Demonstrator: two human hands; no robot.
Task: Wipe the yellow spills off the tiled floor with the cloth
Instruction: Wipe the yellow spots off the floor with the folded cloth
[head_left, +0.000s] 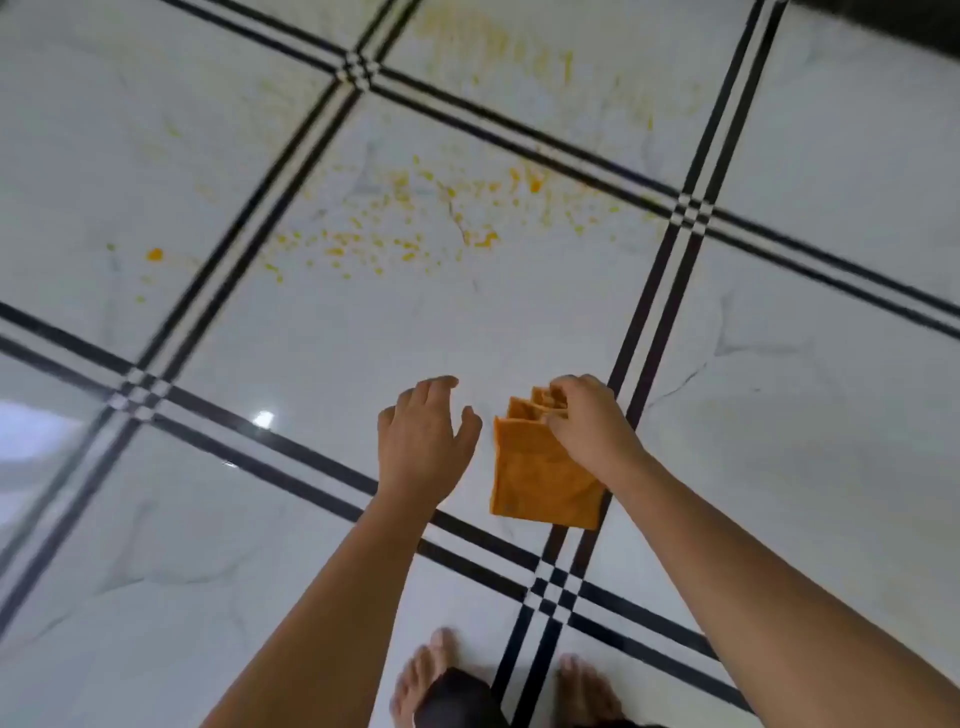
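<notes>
Bare feet (431, 670) stand on the tiled floor (779, 467) at the bottom of the view, forearms reaching out above them. The right hand (587, 421) pinches the top edge of a folded orange cloth (535, 478), which hangs in the air — not yet on the tiles. The left hand (423, 436) is spread wide and holds nothing, just beside the cloth. The yellow spills (405, 223) lie well ahead, scattered over the middle tile, with fainter smears beyond. Wiping seems not begun; the next move likely calls for lowering the cloth onto the splatter. No containers show.
</notes>
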